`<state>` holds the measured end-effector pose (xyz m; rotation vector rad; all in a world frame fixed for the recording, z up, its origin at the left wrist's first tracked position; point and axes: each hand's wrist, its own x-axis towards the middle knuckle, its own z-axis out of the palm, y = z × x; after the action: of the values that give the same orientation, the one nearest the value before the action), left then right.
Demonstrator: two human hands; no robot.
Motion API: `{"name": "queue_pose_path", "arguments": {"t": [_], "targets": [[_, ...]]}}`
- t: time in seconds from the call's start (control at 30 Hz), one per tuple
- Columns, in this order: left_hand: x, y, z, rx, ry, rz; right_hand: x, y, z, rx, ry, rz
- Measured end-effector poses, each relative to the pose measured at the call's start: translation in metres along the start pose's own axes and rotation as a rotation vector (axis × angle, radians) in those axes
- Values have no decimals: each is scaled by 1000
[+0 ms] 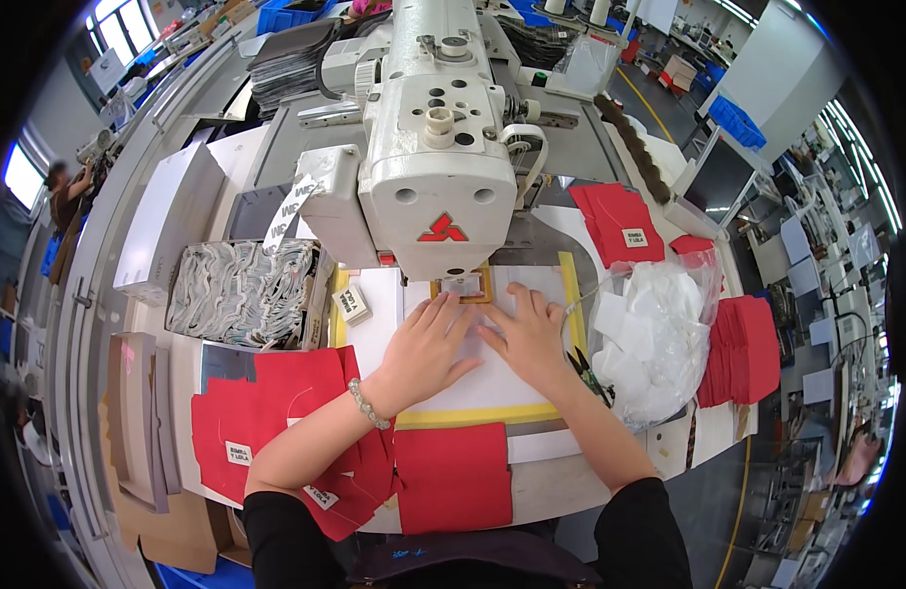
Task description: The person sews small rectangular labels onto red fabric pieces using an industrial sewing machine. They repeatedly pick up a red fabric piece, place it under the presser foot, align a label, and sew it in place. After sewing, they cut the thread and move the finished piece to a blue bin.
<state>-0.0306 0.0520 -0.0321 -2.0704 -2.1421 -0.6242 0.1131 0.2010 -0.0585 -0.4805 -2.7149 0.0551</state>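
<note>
Far left of the left hand [428,348] lies an open box of bundled white strips [242,294], dark marks on them. Nearer that hand, below and to its left, are overlapping red fabric pieces [227,407]; white rectangular labels on them carry dark block lettering in two lines. Just up and left of the hand is a small pile of white labels [352,305], similarly lettered.

The left hand is flat, fingers extended and gripping nothing. The small gold-coloured frame [487,286] lies directly ahead of its fingertips, beneath the sewing machine head [438,191], on a yellow-edged white sheet [531,407]. The frame's long axis runs left to right, across the fingers. Left fingertips reach its lower edge; contact cannot be confirmed. The machine bears a red emblem on its front; a printed white strip [294,201] hangs at its left side.

The right hand [529,339] is open, fingers spread, holding nothing; its index fingertip is near the frame's lower right corner. The left hand is the nearer by a little.

Right of the right hand: dark-bladed snips [592,378], then a clear bag of white pieces [649,334]. Up and right, a red piece [610,216] bears another lettered white label. Farthest right is a red fabric stack [742,348], no lettering visible.
</note>
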Motion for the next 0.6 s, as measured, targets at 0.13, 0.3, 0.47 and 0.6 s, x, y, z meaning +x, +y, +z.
{"name": "queue_pose_path", "arguments": {"t": [0.13,0.3,0.47,0.6], "targets": [[13,-5,7,-24,-16,-5,-2,2,6,-19,-3,15],[18,-10,16,-36,-42,-22,-2,1,7,-51,37,21],[22,-11,19,-34,-28,-24,-2,1,7,-80,78,9],[23,-11,22,-26,4,-17,-2,1,8,-85,69,9]]}}
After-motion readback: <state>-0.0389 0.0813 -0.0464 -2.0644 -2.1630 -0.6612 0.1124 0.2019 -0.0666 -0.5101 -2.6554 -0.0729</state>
